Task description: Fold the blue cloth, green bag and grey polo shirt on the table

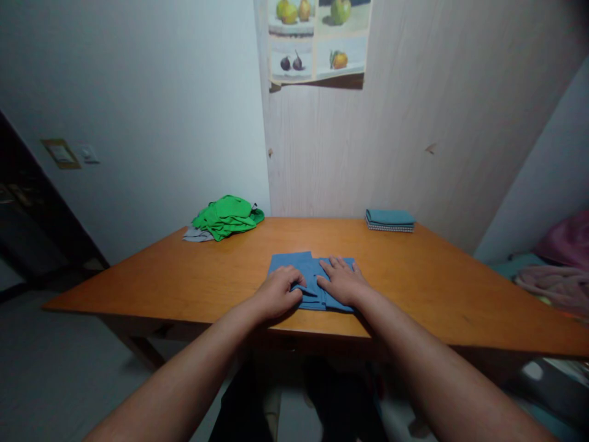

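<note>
Centrally, on the near part of the tabletop [216,279], the blue cloth [311,271] lies partly folded; the green heap [227,216], far left, awaits folding, and the stack [390,218], far right, appears finished. The left hand [281,291] pinches a cloth fold; the right hand [344,282] presses flat, fingers spread.

One head cam, worn close behind left hand [281,290] and right hand [343,282], looks forward and down across the worktop [207,276] to wall [207,110] and fruit poster [317,42] beyond.
</note>
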Tool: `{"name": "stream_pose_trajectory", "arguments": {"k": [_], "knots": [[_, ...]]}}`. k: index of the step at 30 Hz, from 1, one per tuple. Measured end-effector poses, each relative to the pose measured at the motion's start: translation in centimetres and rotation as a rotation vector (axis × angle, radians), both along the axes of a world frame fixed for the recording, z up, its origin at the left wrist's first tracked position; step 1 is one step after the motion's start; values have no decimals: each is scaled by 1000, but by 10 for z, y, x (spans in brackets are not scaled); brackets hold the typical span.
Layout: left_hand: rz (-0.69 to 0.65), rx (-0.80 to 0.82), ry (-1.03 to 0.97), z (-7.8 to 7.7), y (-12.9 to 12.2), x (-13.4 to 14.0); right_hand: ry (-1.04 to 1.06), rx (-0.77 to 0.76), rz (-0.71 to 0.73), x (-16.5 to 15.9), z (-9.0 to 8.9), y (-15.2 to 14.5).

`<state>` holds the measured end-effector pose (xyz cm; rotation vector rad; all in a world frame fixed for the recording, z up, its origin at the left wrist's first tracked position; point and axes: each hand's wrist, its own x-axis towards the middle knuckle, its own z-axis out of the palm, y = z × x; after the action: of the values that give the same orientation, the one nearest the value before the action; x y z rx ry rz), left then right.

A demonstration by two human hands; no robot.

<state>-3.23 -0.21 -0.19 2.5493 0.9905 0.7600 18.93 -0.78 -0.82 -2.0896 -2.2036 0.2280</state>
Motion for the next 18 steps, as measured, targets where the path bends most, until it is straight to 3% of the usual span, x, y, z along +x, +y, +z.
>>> {"name": "stream_pose_trajectory", "arguments": {"k": [5,10,14,18], "knots": [[-61,-22,-72,-3,0,-7,4,-3,1,0,0,-1],[-52,-53,-1,1,-3,-9,7,-3,5,0,1,-1],[44,-76,26,14,5,1,4,-15,6,0,1,-1],[160,55,40,19,24,20,1,-9,8,0,0,0]]}}
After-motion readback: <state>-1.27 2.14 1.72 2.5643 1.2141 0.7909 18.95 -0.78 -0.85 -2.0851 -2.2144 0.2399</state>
